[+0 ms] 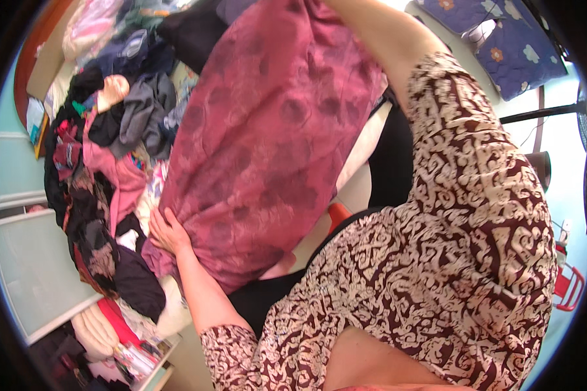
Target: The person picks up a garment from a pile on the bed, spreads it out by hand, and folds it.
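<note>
A large maroon cloth (pixel 274 137) with dark round patterns stretches across the middle of the view, from the top edge down to my lap. My left hand (pixel 169 232) grips its left edge, where creases converge and a bunched purple fold (pixel 159 256) hangs below. My right hand is out of view past the top edge; only the right forearm (pixel 386 34) shows, along the cloth's upper right side. Just left of my left hand lies a heap of mixed clothes, including a pink garment (pixel 120 181), a grey garment (pixel 146 115) and a black garment (pixel 137 281).
White-framed cabinet doors (pixel 44 273) stand at the left. Below them, an open drawer (pixel 159 359) holds folded beige cloth (pixel 95 330) and other items. Blue flowered padding (pixel 518 58) lies at the upper right, near a fan (pixel 584 117). A red-framed object (pixel 575 288) stands at the right.
</note>
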Available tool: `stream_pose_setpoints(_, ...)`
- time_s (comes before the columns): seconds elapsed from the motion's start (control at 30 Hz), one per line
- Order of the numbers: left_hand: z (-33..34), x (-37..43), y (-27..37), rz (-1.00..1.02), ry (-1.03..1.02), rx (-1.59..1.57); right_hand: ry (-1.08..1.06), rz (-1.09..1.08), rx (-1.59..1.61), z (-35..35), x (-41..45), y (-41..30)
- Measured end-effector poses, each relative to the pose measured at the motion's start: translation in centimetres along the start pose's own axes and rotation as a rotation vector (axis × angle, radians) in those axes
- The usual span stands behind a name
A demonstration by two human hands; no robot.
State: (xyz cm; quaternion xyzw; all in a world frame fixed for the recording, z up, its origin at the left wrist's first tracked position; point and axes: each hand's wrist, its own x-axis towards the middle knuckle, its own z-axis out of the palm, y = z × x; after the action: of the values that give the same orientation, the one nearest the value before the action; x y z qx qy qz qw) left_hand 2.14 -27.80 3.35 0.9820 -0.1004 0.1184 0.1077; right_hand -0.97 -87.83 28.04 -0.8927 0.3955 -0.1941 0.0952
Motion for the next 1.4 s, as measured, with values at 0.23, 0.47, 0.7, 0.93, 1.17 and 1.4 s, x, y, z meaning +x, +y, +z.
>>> stream_pose_setpoints(0.23,1.2,1.6,0.2,0.016,-0.081,0.032,-0.023,-1.043,-0.085,1.0,-21.3,1.4)
stream_pose_setpoints(0.47,-4.7,1.3,-0.5,-0.029,-0.394,-0.173,-0.335,-0.845,-0.104,8.2,-26.9,2.2)
stream_pose_setpoints(0.7,-8.5,-9.1,-5.1,-0.254,-0.19,0.274,-0.495,-0.877,-0.052,10.9,-24.7,1.2)
stream_pose_setpoints(0.93,-8.5,-14.1,2.0,0.267,0.224,-0.111,-0.392,-1.401,0.154,7.2,-31.9,-1.4)
stream_pose_setpoints(1.17,-6.3,-15.5,0.0,-0.254,-0.689,0.207,-0.439,-1.736,0.135,14.4,-39.8,2.7)
stream_pose_setpoints(1.4,-7.1,-12.9,8.4,0.253,0.109,0.0,-0.594,-1.378,0.726,14.5,-38.4,1.6)
